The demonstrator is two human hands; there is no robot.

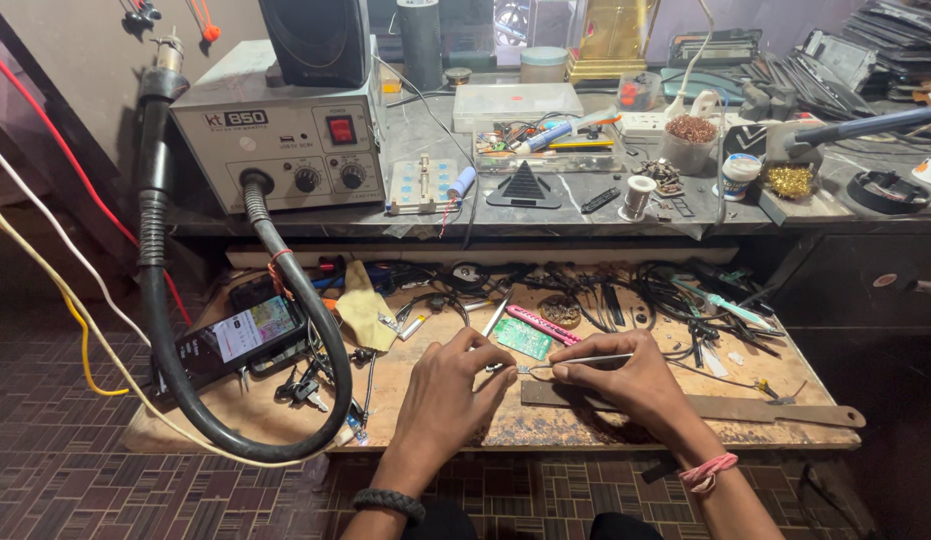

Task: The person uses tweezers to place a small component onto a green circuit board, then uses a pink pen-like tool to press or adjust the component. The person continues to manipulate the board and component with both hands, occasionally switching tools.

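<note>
My left hand (447, 392) rests on the worn wooden board (425, 425), its fingertips pinched on a small dark part (496, 367). My right hand (625, 385) holds thin metal tweezers (577, 361) level, and their tips reach the left fingertips. A small green circuit board (523, 338) lies just beyond both hands, next to a pink-handled tool (543, 325). A second silver tool (497, 314) lies slanted by the left hand. I wear a dark braided band on the left wrist and a pink one on the right.
A grey hot-air rework station (285, 135) stands on the upper shelf, and its thick black hose (200, 420) loops down past a lit phone (240, 335). A flat metal bar (775, 409) lies right of my hand. Tangled wires (625, 290), a yellow cloth (365, 308) and a soldering iron (865, 124) crowd the bench.
</note>
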